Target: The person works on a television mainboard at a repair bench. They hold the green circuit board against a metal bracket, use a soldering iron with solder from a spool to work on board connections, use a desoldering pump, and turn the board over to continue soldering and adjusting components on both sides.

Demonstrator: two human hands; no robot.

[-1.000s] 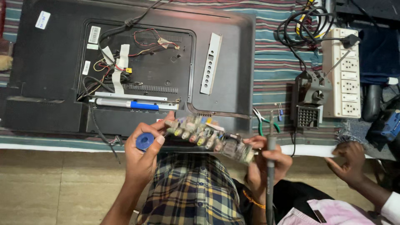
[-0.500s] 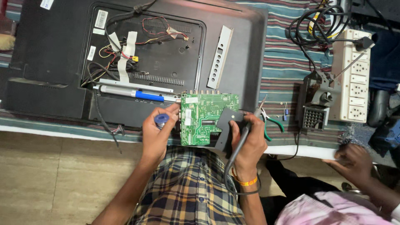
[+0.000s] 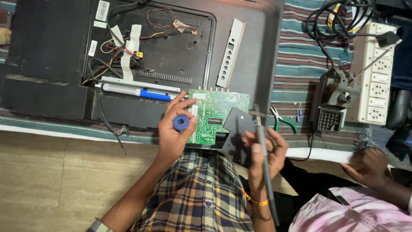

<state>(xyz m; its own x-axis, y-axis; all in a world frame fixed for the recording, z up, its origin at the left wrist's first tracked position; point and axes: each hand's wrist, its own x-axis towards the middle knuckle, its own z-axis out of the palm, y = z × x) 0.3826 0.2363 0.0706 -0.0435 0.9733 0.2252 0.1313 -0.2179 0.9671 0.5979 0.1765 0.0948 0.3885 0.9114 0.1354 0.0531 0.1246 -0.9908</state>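
Holding a green circuit board (image 3: 216, 116) flat over the lap, the left hand (image 3: 174, 129) has its thumb and fingers closed on the board's left edge and also pins a small blue spool (image 3: 181, 123), most likely solder wire, against it. The right hand (image 3: 264, 150) is wrapped shut around the grey handle of a soldering iron (image 3: 262, 150), tip up, touching a black plate (image 3: 238, 129) fixed to the board's right side. To do this well, I judge that the board should be kept level and steady, only the iron's tip should meet the joint, and the spool hand should stay clear of the hot end.

Just beyond the board lies a desoldering pump (image 3: 135, 91) with a blue grip and silver barrel, resting on the opened black back of a television (image 3: 51, 64). Green-handled pliers (image 3: 283, 122) lie on the striped cloth (image 3: 296, 64) to the right, beside a dark iron stand (image 3: 332, 107) and a white power strip (image 3: 375, 73) with cables plugged in.

On the television's back, a white rectangular barcode sticker (image 3: 102, 10) sits near the top edge, a smaller white label (image 3: 92, 47) below it, and white tape strips (image 3: 128, 51) hold the wiring. At lower right another person's hand (image 3: 365, 165) rests near the cloth's edge.
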